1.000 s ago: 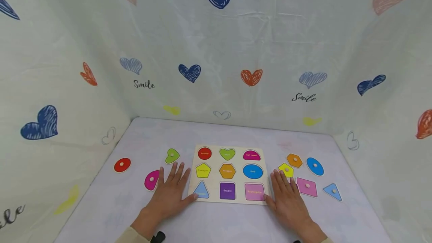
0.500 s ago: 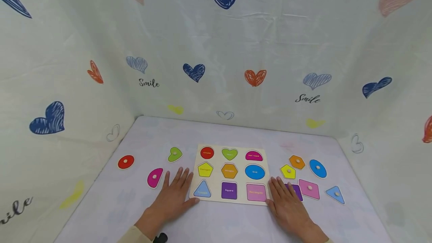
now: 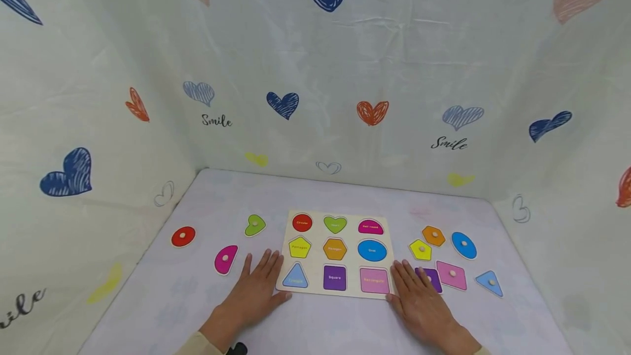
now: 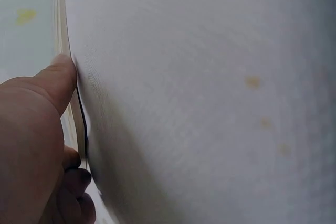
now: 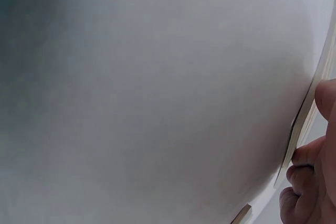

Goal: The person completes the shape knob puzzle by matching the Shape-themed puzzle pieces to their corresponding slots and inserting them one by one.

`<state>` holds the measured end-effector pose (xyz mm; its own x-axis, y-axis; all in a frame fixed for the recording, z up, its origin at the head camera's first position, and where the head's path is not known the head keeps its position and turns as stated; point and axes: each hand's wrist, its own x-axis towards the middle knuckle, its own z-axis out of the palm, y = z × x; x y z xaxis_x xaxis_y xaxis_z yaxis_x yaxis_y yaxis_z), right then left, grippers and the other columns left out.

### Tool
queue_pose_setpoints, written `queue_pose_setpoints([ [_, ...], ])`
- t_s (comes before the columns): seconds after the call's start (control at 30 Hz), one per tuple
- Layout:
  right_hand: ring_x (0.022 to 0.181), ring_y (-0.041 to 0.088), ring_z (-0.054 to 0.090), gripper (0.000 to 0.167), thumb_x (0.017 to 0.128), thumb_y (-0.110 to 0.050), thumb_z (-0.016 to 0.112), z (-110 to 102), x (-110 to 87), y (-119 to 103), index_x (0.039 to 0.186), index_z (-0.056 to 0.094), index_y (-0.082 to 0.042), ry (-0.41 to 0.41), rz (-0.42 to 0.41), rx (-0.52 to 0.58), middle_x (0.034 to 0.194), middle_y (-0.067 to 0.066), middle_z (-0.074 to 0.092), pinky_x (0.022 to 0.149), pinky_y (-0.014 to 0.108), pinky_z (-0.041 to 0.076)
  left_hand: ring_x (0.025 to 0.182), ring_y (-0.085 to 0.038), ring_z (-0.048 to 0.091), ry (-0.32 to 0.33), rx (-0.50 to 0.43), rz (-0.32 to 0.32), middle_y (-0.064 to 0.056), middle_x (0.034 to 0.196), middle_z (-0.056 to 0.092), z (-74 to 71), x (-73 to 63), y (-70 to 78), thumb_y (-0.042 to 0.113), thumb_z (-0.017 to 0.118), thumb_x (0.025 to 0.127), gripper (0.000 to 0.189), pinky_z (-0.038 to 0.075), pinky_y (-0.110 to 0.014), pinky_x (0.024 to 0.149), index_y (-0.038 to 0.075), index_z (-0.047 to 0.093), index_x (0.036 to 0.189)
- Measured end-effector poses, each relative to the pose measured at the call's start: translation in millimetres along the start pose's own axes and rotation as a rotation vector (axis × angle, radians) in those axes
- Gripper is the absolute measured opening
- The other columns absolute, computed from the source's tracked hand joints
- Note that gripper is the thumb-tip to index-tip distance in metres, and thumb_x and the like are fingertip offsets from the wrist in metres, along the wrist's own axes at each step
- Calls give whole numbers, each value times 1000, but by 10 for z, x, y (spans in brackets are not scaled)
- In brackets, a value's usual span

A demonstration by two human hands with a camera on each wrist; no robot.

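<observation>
Both your hands lie palm down at the near corners of the puzzle board, which rests flat in the middle of the table. Your left hand has its fingers extended and a little spread beside the board's left edge, with the thumb out against the near left corner. Your right hand mirrors it on the right, fingers straight and closer together, thumb at the near right corner. Neither hand grips anything.

The board shows nine coloured, labelled shapes in three rows: Circular, Heart and Half round are in the far row, and a triangle, Square and Rectangular in the near one.

Left of the board lie three knobbed pieces: the red round piece farthest left, the green heart, and the magenta half round near your left fingers. On the right, the orange hexagon and blue oval sit far, with the yellow pentagon a bit nearer. The purple square is partly covered by your right fingers, just beside the pink rectangle; the light-blue triangle lies farthest right.
</observation>
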<state>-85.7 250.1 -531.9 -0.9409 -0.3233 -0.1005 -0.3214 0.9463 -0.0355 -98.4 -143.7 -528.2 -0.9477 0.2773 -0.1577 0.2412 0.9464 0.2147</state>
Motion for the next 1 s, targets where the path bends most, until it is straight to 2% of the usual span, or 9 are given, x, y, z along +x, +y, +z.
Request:
queue_pose_setpoints([
  [0.27, 160, 38, 30, 75, 106, -52, 57, -37, 2, 116, 162, 39, -6, -17, -51, -34, 170, 14, 38, 129, 61, 23, 163, -32, 22, -5, -15, 16, -10, 172, 35, 12, 31, 15, 62, 67, 95, 93, 10, -63, 132, 9, 34, 165],
  [0.37, 160, 37, 29, 75, 106, -53, 56, -22, 30, 129, 162, 39, -6, -24, -66, -35, 170, 13, 38, 130, 60, 22, 163, -32, 23, 11, -41, 11, -9, 172, 34, -13, 29, -45, 61, 67, 96, 93, 13, -61, 132, 10, 33, 166],
  [0.43, 161, 36, 28, 76, 106, -54, 54, -6, 53, 127, 163, 38, -6, -31, -74, -36, 170, 13, 37, 130, 59, 21, 162, -32, 25, 44, -53, -2, -9, 173, 33, -69, 17, -136, 59, 68, 96, 92, 17, -61, 131, 11, 32, 166],
  [0.6, 161, 36, 28, 76, 107, -56, 51, 18, 78, 106, 163, 38, -6, -39, -86, -56, 171, 12, 36, 131, 58, 21, 155, -38, 38, 197, -25, -57, -17, 166, 42, -373, -40, -532, 48, 69, 100, 80, 28, -61, 127, 6, 40, 162],
  [0.73, 160, 36, 29, 76, 106, -56, 52, 17, 58, 108, 162, 40, -6, -30, -84, -75, 170, 13, 37, 130, 59, 23, 139, -46, 52, 332, -2, -66, -25, 148, 58, -662, -70, -962, 31, 73, 99, 61, 35, -65, 122, -2, 54, 148],
  [0.83, 160, 36, 29, 76, 106, -56, 53, 14, 45, 116, 162, 40, -6, -21, -82, -80, 170, 13, 38, 130, 59, 23, 123, -50, 60, 432, 13, -78, -30, 132, 64, -797, -72, -1292, 21, 74, 97, 47, 46, -66, 111, -5, 62, 134],
  [0.93, 160, 36, 29, 76, 106, -56, 53, 11, 43, 115, 162, 40, -6, -22, -77, -80, 170, 13, 37, 130, 59, 23, 109, -51, 61, 484, 41, -129, -33, 120, 65, -866, -62, -1580, 16, 72, 97, 37, 53, -66, 97, -8, 64, 124],
  [1.0, 160, 36, 28, 76, 106, -56, 53, 8, 49, 108, 162, 39, -7, -27, -72, -62, 170, 13, 37, 130, 59, 22, 100, -50, 60, 485, 60, -161, -32, 112, 65, -886, -55, -1753, 13, 69, 96, 31, 53, -65, 87, -8, 64, 118],
])
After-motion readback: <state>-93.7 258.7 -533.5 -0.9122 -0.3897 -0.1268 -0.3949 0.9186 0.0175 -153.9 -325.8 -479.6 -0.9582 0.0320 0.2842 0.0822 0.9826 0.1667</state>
